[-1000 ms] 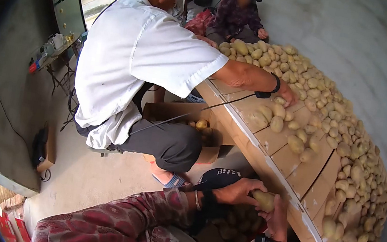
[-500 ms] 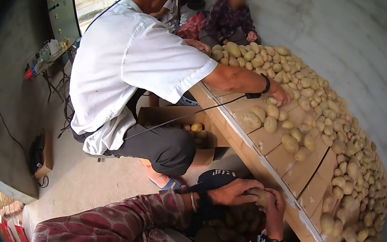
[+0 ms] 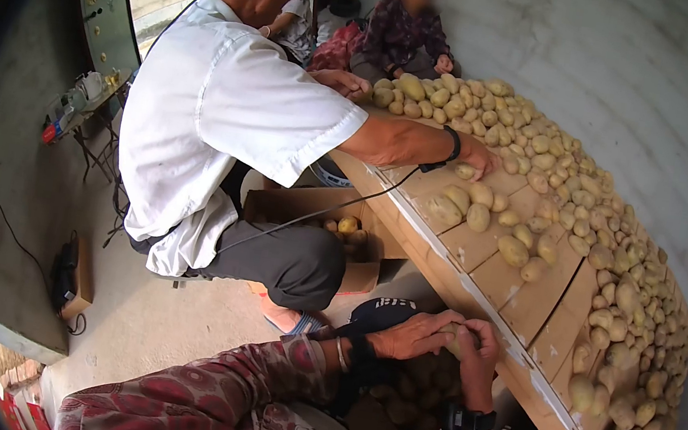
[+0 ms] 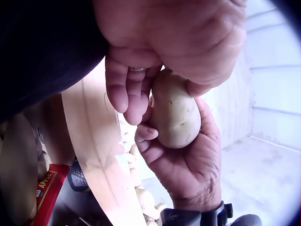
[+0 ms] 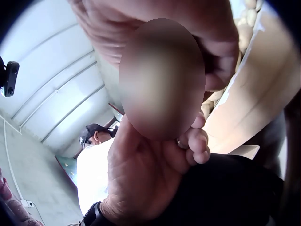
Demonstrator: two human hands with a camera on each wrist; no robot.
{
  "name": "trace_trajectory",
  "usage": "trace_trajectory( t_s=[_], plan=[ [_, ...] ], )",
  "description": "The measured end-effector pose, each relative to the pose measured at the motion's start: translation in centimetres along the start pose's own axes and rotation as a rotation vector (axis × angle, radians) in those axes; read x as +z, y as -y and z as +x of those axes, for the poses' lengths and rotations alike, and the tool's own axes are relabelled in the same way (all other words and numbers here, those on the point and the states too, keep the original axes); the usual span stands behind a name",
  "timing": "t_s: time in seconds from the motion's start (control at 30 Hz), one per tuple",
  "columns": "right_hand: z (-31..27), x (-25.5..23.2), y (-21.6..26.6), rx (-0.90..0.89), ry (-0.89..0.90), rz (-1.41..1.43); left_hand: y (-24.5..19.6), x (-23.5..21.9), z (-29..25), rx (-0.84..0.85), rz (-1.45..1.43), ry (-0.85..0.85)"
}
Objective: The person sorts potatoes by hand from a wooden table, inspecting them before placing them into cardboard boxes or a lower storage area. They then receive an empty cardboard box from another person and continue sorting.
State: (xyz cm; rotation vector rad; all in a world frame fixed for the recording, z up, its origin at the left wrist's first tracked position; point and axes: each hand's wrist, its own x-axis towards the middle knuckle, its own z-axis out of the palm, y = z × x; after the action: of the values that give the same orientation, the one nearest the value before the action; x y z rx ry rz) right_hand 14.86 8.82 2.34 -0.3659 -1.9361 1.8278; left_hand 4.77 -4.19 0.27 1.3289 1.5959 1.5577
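A pale yellow potato [image 4: 176, 113] is held between both hands. Its upper end, in the left wrist view, lies between the thumb and fingers of my left hand [image 3: 413, 335], which wears a ring. From the other side my right hand [image 3: 479, 362], with a black watch at the wrist, cups the lower end, fingers curled around it. In the head view the hands mostly cover the potato. Below them, more potatoes [image 3: 400, 408] lie in shadow in a box. A blurred oval hides the potato in the right wrist view.
A cardboard-covered platform [image 3: 482, 234] bears a large heap of potatoes [image 3: 612, 244] against the wall. Beside me a person in a white shirt [image 3: 227, 111] reaches over it. Another person [image 3: 405, 30] sits at the back. An open cardboard box [image 3: 374, 219] holds potatoes.
My hands have turned the potato between them, and less of it shows in the head view. The head view has shifted slightly, moving the surroundings left.
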Motion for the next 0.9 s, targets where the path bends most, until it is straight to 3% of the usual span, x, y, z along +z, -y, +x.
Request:
trace_trajectory(
  t_s=[0.47, 0.53, 0.6, 0.63, 0.67, 0.7, 0.73, 0.77, 0.87, 0.9],
  plan=[
    [-0.1, -0.4, -0.9, 0.011, -0.034, -0.192, 0.1, 0.1, 0.1, 0.04, 0.007, 0.042],
    [0.0, 0.0, -0.2, 0.055, -0.062, -0.101, 0.3, -0.4, 0.2, 0.046, 0.015, 0.042],
    [0.2, -0.7, -1.3, 0.085, -0.088, -0.001, 0.2, -0.5, 0.2, -0.055, -0.037, -0.019],
    [-0.1, -1.0, -0.6, 0.031, -0.042, -0.075, 1.5, -0.4, 0.4, -0.06, -0.141, -0.078],
    [0.1, -1.3, -1.2, 0.266, -0.109, 0.423, 1.6, -0.5, 0.9, -0.082, -0.257, -0.13],
    [0.4, -2.4, -1.5, 0.236, -0.077, 0.426, 2.1, -0.3, 1.0, -0.224, -0.521, -0.213],
    [0.6, -2.9, -1.2, 0.213, -0.138, 0.405, 2.0, -1.1, 1.0, -0.206, -0.57, -0.203],
    [0.7, -3.9, -1.5, 0.199, -0.162, 0.458, 4.3, -1.5, 1.2, -0.076, -0.655, -0.209],
    [0.8, -6.6, -1.8, 0.219, -0.257, 0.503, 4.3, -2.5, 1.3, -0.156, -1.009, -0.249],
    [0.8, -7.1, -1.7, 0.205, -0.238, 0.495, 3.9, -2.6, 1.3, -0.12, -0.952, -0.235]
  ],
)
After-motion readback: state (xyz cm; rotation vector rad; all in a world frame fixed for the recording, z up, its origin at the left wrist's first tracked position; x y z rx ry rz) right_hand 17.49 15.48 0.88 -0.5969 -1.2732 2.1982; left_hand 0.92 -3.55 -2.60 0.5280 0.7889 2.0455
